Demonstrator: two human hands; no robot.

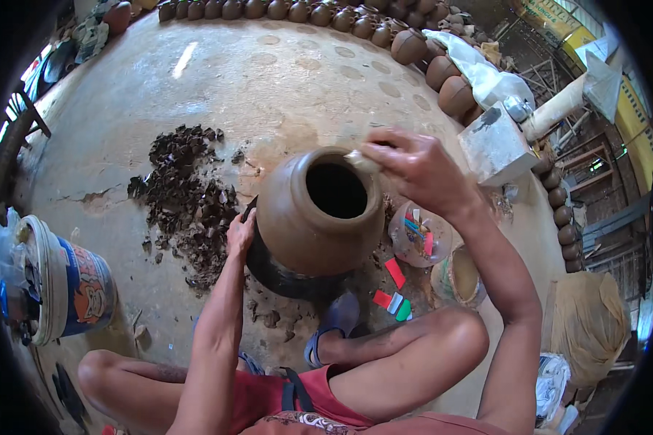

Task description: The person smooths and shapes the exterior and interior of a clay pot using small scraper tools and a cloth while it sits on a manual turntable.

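Note:
A large round brown clay pot [290,217] with a wide dark mouth stands between my knees on a black base [290,285]. My left hand [241,233] is closed on the raised black edge of that base, at the pot's left side; its fingertips are partly hidden. Over the right side of the pot's rim, my right hand [417,165] pinches a small whitish rag [363,162]. The rag touches or nearly touches the rim; which of the two I cannot tell.
Dark clay scraps [185,196] lie left of the pot. To its right are a clear tub [422,250] of small tools, a bowl [461,279] and red, white and green pieces [394,272]. A bucket [87,290] stands left; a pale block [497,148] and rows of pots [297,11] stand farther off.

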